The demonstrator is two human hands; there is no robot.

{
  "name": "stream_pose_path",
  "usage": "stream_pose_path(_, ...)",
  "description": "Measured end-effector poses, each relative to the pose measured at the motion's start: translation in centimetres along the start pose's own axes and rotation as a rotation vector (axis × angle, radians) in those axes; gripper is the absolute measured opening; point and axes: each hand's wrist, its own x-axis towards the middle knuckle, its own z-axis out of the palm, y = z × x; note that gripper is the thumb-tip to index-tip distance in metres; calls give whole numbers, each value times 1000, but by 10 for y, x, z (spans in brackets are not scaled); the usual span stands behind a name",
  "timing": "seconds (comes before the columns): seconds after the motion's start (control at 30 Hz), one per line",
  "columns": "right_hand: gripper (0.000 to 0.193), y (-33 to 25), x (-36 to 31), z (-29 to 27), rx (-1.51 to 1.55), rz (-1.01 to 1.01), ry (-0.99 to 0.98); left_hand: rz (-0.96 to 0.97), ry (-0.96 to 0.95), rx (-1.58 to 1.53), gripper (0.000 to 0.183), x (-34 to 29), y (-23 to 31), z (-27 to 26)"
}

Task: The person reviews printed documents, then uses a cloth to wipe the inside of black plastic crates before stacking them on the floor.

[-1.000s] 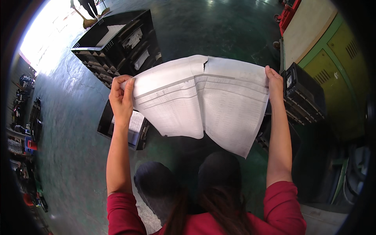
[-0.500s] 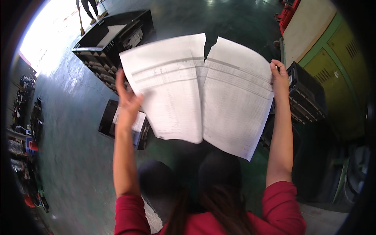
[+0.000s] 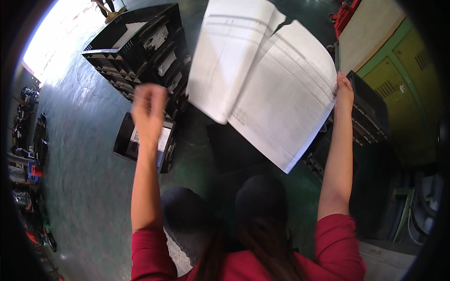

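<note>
While right hand (image 3: 344, 92) pinches paper (image 3: 272, 89) by right edge, left hand (image 3: 148, 112) apart.

We have a sheet (image 3: 286, 98) in our right hand (image 3: 344, 94); our left hand (image 3: 149, 112), left of it, above a bin (image 3: 123, 136); crates (image 3: 104, 59) stacked beyond, papers (image 3: 129, 35) in the topmost; cabinet (image 3: 415, 96), far right.

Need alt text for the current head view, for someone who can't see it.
A person's right hand holds a creased printed sheet by its right edge; the left hand, blurred, is apart from it. Stacked black crates stand at upper left on a green floor.
</note>
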Motion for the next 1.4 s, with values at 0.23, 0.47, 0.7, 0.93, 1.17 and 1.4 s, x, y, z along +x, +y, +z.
stream_pose_path(0.23,19,79,-42,-50,221,243,238,-765,-689,-645,51,-35,-12,90)
stream_pose_path(0.47,62,43,-101,-45,-880,-403,224,-156,-484,-37,24,31,-28,158)
stream_pose_path(0.7,77,-83,-130,83,-699,-941,-879,244,-819,244,19,48,51,135)
stream_pose_path(0.93,22,-95,-110,98,-945,-773,-1062,216,-868,304,16,59,77,109)
stream_pose_path(1.17,20,-106,-118,115,-893,-778,-1122,251,-801,364,13,60,85,93)
stream_pose_path(1.4,20,-108,-124,130,-815,-923,-1137,449,-703,356,15,60,79,89)
